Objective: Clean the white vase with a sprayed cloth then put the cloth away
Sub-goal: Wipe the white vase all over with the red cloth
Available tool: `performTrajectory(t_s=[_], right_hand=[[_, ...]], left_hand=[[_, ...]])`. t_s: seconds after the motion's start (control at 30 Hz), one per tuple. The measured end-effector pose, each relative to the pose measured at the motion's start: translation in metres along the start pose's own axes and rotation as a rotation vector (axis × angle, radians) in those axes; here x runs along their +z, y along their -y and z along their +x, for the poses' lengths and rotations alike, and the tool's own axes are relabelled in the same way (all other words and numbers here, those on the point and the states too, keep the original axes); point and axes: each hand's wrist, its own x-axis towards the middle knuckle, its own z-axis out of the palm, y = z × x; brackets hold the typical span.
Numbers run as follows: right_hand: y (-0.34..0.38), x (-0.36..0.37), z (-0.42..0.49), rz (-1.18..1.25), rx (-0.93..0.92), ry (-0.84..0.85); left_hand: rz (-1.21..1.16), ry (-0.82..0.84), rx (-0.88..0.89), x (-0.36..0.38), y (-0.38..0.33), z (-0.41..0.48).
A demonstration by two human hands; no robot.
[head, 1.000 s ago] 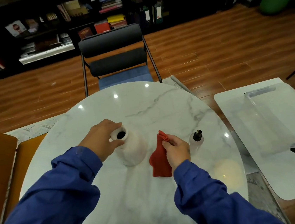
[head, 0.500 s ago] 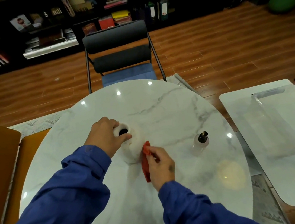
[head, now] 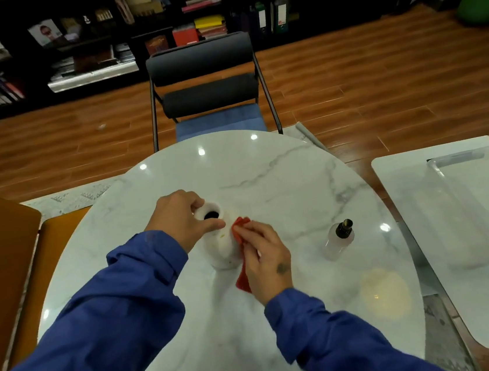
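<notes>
Gripping round-bellied white vase [head: 220,247], left hand [head: 180,220] fingers curled, right hand [head: 265,259] fingers pinching crumpled red cloth [head: 239,224]

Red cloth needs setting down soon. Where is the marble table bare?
The round white marble table is bare across its far half, between the white vase and the black chair, and between the right hand and the clear spray bottle. Crowded at the vase: left hand on its neck, red cloth pressed against it.
</notes>
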Motion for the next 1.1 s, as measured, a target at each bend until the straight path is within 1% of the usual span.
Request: performTrajectory(t_s=[0.07, 0.1, 0.23, 0.3, 0.37, 0.43, 0.47, 0.5, 0.53, 0.67, 0.7, 0.73, 0.8, 0.87, 0.9, 0.93, 1.0, 1.03, 1.1], right_hand=[[0.002, 0.002, 0.022, -0.043, 0.008, -0.008], [0.004, 0.003, 0.027, -0.076, -0.023, -0.002], [0.003, 0.006, -0.004, -0.287, -0.278, 0.091], [-0.001, 0.005, -0.021, -0.327, -0.35, 0.109], [-0.001, 0.005, -0.009, -0.285, -0.322, 0.062], [0.005, 0.007, 0.015, -0.177, -0.173, 0.002], [0.008, 0.008, 0.026, -0.129, -0.097, -0.007], [0.011, 0.008, 0.031, -0.108, -0.06, -0.001], [0.012, 0.008, 0.031, -0.113, -0.062, 0.009], [0.002, 0.0, -0.003, -0.17, -0.241, 0.075], [0.001, -0.002, -0.005, -0.152, -0.248, 0.077], [0.002, -0.003, 0.001, -0.1, -0.196, 0.064], [0.009, -0.005, 0.027, -0.016, -0.015, 0.065], [0.014, -0.008, 0.058, 0.0, 0.108, 0.193], [0.015, -0.01, 0.068, 0.014, 0.127, 0.25], [0.016, -0.011, 0.074, 0.025, 0.135, 0.281], [0.015, -0.012, 0.069, 0.028, 0.154, 0.277], [0.012, -0.012, 0.059, 0.019, 0.12, 0.241], [0.003, -0.015, 0.03, -0.027, -0.015, 0.176]], left_hand=[[0.004, 0.004, -0.001, 0.0, 0.0, 0.001], [0.005, 0.004, -0.007, 0.0, 0.0, 0.001], [-0.002, -0.007, -0.006, 0.002, 0.001, 0.002], [-0.001, -0.006, -0.008, 0.001, 0.001, 0.002], [0.003, -0.008, -0.003, 0.002, 0.001, 0.003], [0.001, -0.011, -0.002, 0.002, 0.0, 0.002], [-0.001, -0.01, -0.006, 0.002, 0.0, 0.003], [-0.004, -0.008, -0.011, 0.002, 0.001, 0.002], [-0.006, -0.006, -0.014, 0.003, 0.001, 0.001], [-0.01, -0.012, -0.011, 0.003, 0.001, 0.002], [-0.012, -0.012, -0.016, 0.002, 0.001, 0.002], [-0.014, -0.013, -0.018, 0.002, 0.001, 0.003], [-0.017, -0.014, -0.015, 0.003, 0.001, 0.002], [-0.017, -0.011, -0.022, 0.003, 0.0, 0.001], [-0.02, -0.007, -0.025, 0.003, 0.0, 0.001], [-0.029, -0.005, -0.027, 0.003, 0.0, 0.001], [-0.054, 0.0, -0.037, 0.003, 0.001, 0.001], [-0.065, 0.0, -0.041, 0.003, 0.002, 0.001], [-0.078, -0.006, -0.035, 0.003, 0.003, 0.001]])
